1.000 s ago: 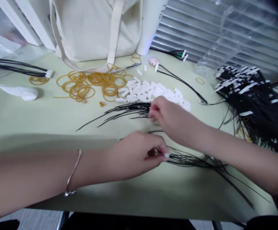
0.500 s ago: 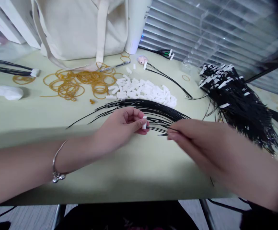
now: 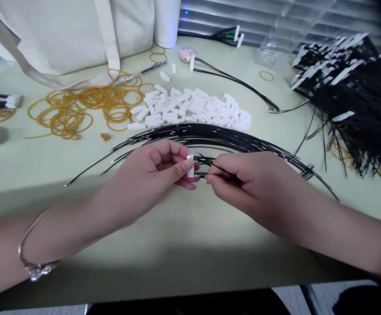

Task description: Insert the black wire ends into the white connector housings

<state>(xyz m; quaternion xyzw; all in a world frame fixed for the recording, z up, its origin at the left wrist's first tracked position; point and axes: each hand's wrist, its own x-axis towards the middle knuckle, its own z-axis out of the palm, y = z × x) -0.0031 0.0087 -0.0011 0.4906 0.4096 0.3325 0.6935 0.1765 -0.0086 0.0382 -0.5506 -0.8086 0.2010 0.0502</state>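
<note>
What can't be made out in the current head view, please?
All in the head view:
- How many wires the right hand holds: its fingers cover them.
- Which slots of the connector are filled: too small, partly under the left hand's thumb.
- The bag's top: cut off by the upper edge.
- What the pink thing is: blurred.

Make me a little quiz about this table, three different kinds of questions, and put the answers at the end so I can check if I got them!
1. True or false: the left hand pinches a white piece.

2. Which thing lies partly over the yellow rubber bands?
A) scissors
B) a pen
C) a spoon

3. Fill in the colour: the right hand holds thin ____ wires.

Key: 1. True; 2. B; 3. black
</note>
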